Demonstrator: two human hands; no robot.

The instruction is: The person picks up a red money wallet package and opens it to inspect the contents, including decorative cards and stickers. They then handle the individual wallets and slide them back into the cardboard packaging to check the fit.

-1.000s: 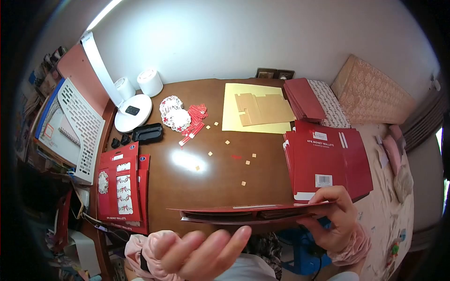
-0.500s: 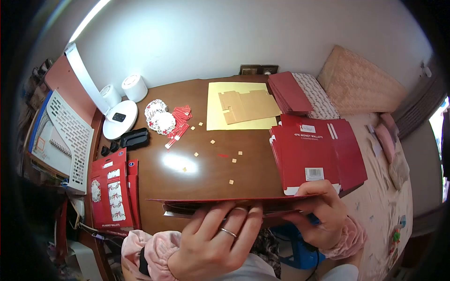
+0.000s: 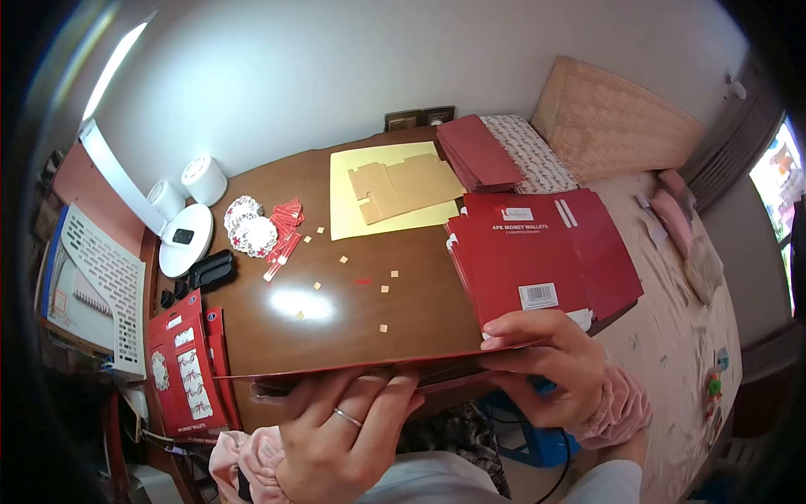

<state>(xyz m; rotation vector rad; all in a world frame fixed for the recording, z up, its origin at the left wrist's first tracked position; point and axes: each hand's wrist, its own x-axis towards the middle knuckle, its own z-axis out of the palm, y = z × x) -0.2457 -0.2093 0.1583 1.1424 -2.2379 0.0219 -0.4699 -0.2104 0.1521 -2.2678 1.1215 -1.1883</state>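
A red card sleeve (image 3: 453,363) is held nearly edge-on at the table's near edge. The fingers of my left hand (image 3: 348,428) reach into its opening, their tips hidden inside; a ring shows on one finger. My right hand (image 3: 550,370) pinches the sleeve's right end, thumb below and fingers above. Just beyond that hand lies a stack of red printed "4PK MONEY WALLETS" cards (image 3: 529,252) with a barcode. Small tan squares (image 3: 384,328) are scattered over the brown table (image 3: 336,353).
Packed red wallets (image 3: 189,370) lie at the left, near a black tray (image 3: 213,270) and a white lamp (image 3: 186,239). Round floral tags (image 3: 252,235) and red strips (image 3: 287,220) sit behind. Brown card (image 3: 403,189) rests on yellow paper (image 3: 344,172); dark red sheets (image 3: 478,155) lie behind the stack.
The view has shifted and tilted. Both hands and the sleeve appear further left, and the sleeve slants more. My left fingers have shifted within its opening.
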